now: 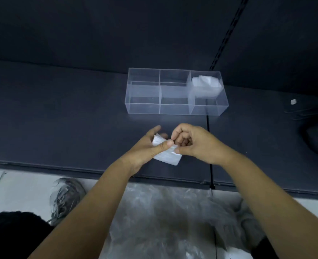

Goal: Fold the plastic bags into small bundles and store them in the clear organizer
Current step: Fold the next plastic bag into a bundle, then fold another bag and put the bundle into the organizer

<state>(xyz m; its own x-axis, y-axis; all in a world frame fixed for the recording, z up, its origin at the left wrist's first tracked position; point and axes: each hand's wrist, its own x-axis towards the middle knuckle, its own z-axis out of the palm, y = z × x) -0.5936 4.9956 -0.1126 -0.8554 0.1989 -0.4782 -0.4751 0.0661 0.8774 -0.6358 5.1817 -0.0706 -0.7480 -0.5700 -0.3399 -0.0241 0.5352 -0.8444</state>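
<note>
Bag (pixel 168 157) held folded above bench (pixel 61 118)

Nearest, a crumpled pile (pixel 163 221) of clear plastic lies below the bench edge, with a shoe (pixel 66 199) to its left. Over the bench, the left hand (pixel 150 146) clamps the white bag between thumb and fingers. The right hand (pixel 193 143) has its grip pinched on the bag's edge (fingers curled). Farther back stands the organizer (pixel 143 105), with a bundle (pixel 206 85) in its far right compartment.
</note>
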